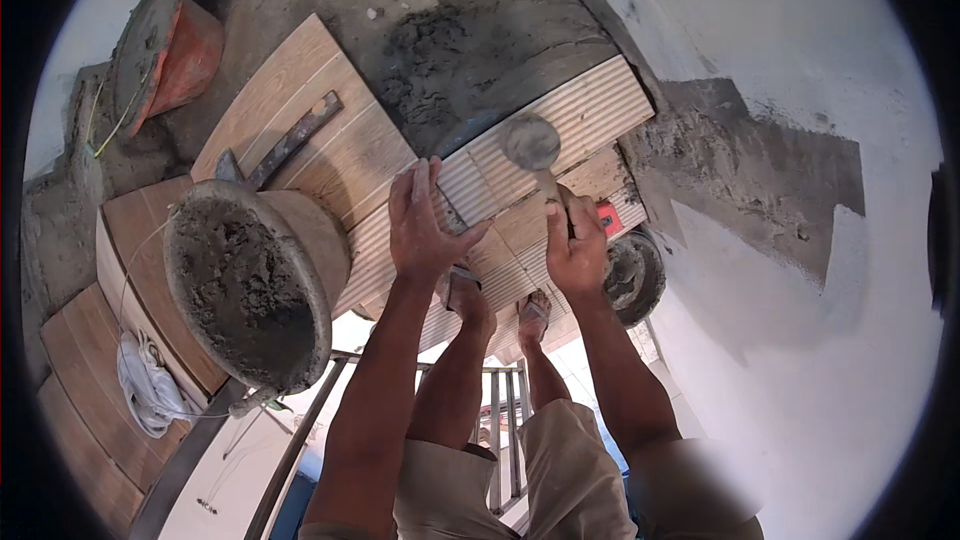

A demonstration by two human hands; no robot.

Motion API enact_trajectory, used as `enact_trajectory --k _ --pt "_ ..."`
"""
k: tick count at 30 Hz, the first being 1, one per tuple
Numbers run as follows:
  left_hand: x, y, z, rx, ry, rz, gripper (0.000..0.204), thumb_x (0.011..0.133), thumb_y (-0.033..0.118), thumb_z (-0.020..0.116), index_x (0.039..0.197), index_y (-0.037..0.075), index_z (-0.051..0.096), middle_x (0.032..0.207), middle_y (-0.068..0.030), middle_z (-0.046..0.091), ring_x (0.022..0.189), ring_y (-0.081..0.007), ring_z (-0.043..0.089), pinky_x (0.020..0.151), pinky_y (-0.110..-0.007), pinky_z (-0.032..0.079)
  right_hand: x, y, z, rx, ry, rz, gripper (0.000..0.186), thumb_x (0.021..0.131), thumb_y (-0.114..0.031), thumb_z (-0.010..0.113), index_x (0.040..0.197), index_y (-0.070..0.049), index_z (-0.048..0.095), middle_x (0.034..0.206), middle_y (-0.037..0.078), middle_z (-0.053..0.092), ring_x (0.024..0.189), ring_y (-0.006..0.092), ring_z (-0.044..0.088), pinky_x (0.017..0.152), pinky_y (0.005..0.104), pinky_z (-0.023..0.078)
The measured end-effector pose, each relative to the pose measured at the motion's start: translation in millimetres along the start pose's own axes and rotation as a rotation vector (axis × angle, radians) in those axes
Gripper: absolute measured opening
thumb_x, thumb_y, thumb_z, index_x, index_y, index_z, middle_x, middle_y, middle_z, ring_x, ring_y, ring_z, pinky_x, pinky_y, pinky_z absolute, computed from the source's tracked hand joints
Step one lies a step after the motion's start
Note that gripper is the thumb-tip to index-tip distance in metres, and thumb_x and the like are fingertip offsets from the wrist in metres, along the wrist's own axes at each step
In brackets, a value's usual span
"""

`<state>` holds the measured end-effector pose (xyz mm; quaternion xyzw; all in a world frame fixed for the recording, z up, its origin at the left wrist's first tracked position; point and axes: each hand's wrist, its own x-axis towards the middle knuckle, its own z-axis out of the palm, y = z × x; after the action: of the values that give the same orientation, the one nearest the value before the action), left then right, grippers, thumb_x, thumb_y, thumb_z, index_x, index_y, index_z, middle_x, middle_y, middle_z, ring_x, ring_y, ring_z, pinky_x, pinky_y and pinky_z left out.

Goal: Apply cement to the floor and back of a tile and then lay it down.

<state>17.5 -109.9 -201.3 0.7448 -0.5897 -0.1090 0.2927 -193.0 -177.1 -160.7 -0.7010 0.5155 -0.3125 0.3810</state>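
Note:
My right hand (578, 252) is closed around the handle of a mallet (530, 143) with a round, cement-smeared grey head. The mallet head is over a pale tile with a ribbed edge (600, 100), beside the wet mortar (490, 30). At the near left end of that tile, my left hand (425, 225) grips the corner, fingers on one side and thumb on the other. To the left lies a wood-look tile (310, 120) with a mortar-stained flat bar (295, 140) on top.
A large bucket of mortar (245, 290) stands left of my left arm. Farther off is an orange-red bucket (185, 55). A round container (635, 275) sits near the white wall (800, 340). Below are my feet on tiled steps and a metal railing (505, 430). White cord (150, 385) lies far left.

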Motion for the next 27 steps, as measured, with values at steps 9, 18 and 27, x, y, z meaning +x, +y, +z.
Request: enact_trajectory --k 9,18,27 --pt "-2.3 -3.1 -2.3 -0.040 0.000 -0.022 0.115 0.057 0.025 0.095 0.151 0.002 0.035 0.145 -0.0149 0.058 0.134 -0.0391 0.045 0.117 -0.049 0.037 3.6 6.4 0.0 -0.008 0.041 0.079 0.022 0.104 -0.010 0.058 0.119 0.004 0.064 0.092 0.019 0.060 0.083 0.0340 0.060 0.076 0.0406 0.049" --pt "-3.1 -3.7 1.1 -0.074 0.032 0.035 0.115 0.056 0.023 0.095 0.152 0.002 0.035 0.145 -0.0163 0.058 0.134 -0.0387 0.047 0.116 -0.049 0.040 4.4 7.0 -2.2 0.076 0.060 0.089 0.025 0.103 -0.013 0.058 0.120 0.004 0.063 0.095 0.024 0.060 0.086 0.0444 0.060 0.075 0.0481 0.049" --pt "-5.3 -10.3 -4.4 0.041 0.025 0.058 0.128 0.056 0.035 0.099 0.156 0.000 0.026 0.149 -0.0229 0.051 0.136 -0.0441 0.044 0.118 -0.051 0.037 -2.6 18.7 -1.6 0.089 0.210 0.126 0.023 0.105 -0.020 0.062 0.111 0.001 0.068 0.075 0.004 0.060 0.067 0.0125 0.051 0.064 0.0319 0.046"
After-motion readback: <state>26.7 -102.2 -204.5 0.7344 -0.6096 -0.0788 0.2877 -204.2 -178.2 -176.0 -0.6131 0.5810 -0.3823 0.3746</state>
